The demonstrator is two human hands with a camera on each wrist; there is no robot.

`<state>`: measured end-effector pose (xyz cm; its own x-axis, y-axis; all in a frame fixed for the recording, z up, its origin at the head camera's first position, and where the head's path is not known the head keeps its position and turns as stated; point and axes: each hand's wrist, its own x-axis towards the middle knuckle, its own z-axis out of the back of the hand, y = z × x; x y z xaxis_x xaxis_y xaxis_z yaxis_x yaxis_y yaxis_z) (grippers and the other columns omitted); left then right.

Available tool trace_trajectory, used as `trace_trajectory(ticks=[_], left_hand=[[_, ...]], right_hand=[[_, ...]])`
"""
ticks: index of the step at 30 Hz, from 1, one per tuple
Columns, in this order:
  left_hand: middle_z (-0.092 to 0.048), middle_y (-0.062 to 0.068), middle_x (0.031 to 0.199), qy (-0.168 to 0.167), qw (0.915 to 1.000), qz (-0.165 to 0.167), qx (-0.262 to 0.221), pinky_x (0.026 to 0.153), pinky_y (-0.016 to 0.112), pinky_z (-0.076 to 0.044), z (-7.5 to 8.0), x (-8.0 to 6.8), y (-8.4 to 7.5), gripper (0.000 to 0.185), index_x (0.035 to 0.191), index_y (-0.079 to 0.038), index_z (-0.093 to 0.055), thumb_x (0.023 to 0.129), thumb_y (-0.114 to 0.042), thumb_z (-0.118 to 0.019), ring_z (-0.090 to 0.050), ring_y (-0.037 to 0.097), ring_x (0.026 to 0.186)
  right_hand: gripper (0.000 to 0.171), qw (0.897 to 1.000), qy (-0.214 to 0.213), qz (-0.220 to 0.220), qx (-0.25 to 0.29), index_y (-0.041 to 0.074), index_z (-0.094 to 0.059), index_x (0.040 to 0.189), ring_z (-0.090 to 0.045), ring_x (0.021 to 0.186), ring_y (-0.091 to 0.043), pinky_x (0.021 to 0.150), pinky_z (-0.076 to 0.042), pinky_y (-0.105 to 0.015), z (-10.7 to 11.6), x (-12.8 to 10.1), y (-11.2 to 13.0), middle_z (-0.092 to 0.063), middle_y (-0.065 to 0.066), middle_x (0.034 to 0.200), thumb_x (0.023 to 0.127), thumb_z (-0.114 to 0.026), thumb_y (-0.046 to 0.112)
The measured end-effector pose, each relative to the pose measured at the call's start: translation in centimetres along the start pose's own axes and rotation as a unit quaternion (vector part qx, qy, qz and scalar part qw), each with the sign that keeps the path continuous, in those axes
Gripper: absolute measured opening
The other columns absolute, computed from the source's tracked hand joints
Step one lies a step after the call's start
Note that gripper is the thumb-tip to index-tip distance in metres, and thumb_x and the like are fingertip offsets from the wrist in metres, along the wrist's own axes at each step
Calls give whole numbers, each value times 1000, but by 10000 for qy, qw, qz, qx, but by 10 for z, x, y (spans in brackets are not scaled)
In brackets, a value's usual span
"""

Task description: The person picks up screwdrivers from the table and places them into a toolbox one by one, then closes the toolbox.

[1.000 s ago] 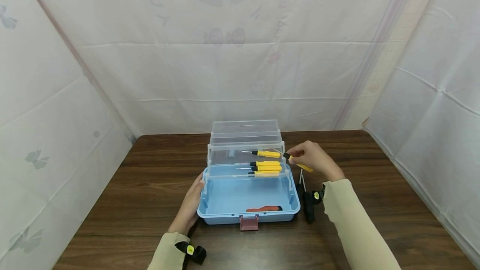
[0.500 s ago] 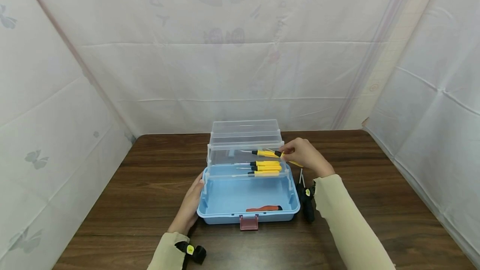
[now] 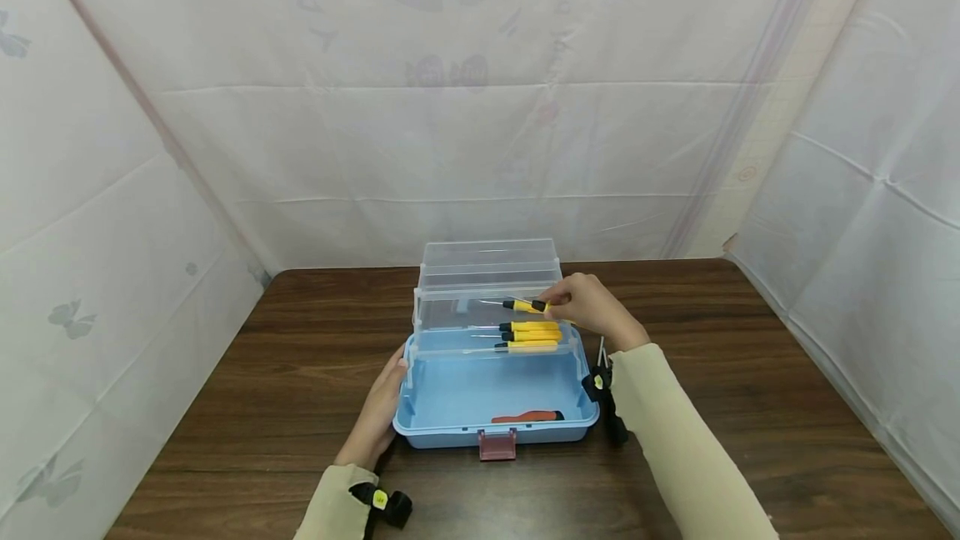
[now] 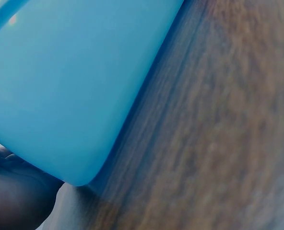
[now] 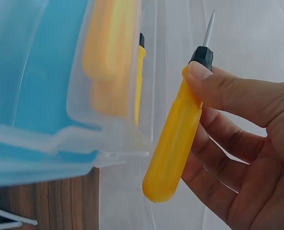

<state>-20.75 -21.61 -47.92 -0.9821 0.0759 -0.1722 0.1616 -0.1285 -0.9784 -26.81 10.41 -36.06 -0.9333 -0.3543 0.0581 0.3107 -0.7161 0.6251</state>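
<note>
A light blue toolbox [image 3: 495, 437] with a raised clear tray [image 3: 442, 315] stands on the wooden table. My left hand [image 3: 381, 402] holds the box by its left side, thumb at the rim; the left wrist view shows part of that hand [image 4: 19, 191] beside the blue wall. My right hand [image 3: 592, 307] pinches a yellow-handled screwdriver [image 5: 173, 139] at its black collar, between thumb and fingers, over the right end of the tray's upper part. Its thin shaft points up in the right wrist view. Several similar screwdrivers [image 3: 531, 337] lie in the tray. One red-handled tool [image 3: 527, 417] rests in the box bottom.
Black-handled screwdrivers [image 3: 617, 430] lie on the table against the box's right side, partly hidden by my right wrist. A clear lid [image 3: 491, 253] stands up behind the tray. A reddish latch [image 3: 497, 445] hangs at the front. White sheets [image 3: 480, 148] surround the table.
My right hand has moved left with the yellow screwdriver, from the box's right side to over the upper tray. The left hand and the box have stayed put.
</note>
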Motion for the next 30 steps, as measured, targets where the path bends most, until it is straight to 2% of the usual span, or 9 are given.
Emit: trace_trajectory(ticks=[2,14,20,30], left_hand=[[-10,13,162,-2,10000,3,1,115,59,-16,0,0,0,53,156,-20,-12,106,-37,-21,-12,39,148],[-10,13,162,26,10000,-44,-39,115,59,-16,0,0,1,53,156,-20,-13,106,-38,-21,-12,39,148],[-10,13,162,26,10000,-27,-35,115,59,-16,0,0,1,53,156,-20,-13,106,-37,-21,-12,39,148],[-10,14,162,41,9999,-56,-84,116,58,-15,0,1,3,57,156,-17,-12,105,-42,-23,-10,39,148]], right_hand=[[23,10000,-10,33,27,4,-73,109,-48,66,-16,57,-42,-24,-2,2,1,-72,-10,94,85,-69,6],[24,9998,-84,179,88,6,-73,110,-55,76,-18,72,-54,-31,-10,5,8,-72,-10,100,86,-70,7],[25,9997,-66,173,185,8,-72,112,-61,82,-17,79,-56,-35,-14,9,10,-71,-10,109,88,-68,8],[24,9995,-97,267,118,6,-72,112,-62,85,-18,78,-56,-35,-18,13,12,-71,-10,106,88,-68,7]])
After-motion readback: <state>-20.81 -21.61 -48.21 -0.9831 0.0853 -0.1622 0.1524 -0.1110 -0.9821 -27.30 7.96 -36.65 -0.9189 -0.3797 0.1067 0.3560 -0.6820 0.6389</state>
